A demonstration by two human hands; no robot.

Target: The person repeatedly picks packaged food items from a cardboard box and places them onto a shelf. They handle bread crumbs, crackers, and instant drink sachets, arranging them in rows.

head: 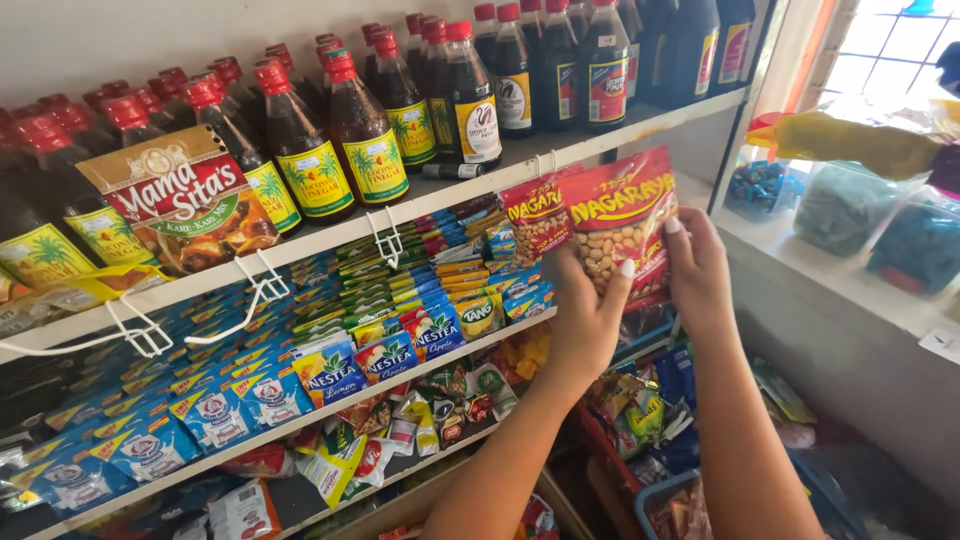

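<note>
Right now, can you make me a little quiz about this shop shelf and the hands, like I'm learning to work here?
1. True or false: both hands are holding the red packet of nuts.
2. What stands on the top shelf? A) dark bottles with red caps B) bananas C) cups
3. Fill in: the white wire hooks hang from the edge of the ____ shelf.

Key
1. True: the left hand and the right hand both grip the red packet of nuts.
2. A: dark bottles with red caps line the top shelf.
3. Top: the white wire hooks hang from it.
</note>
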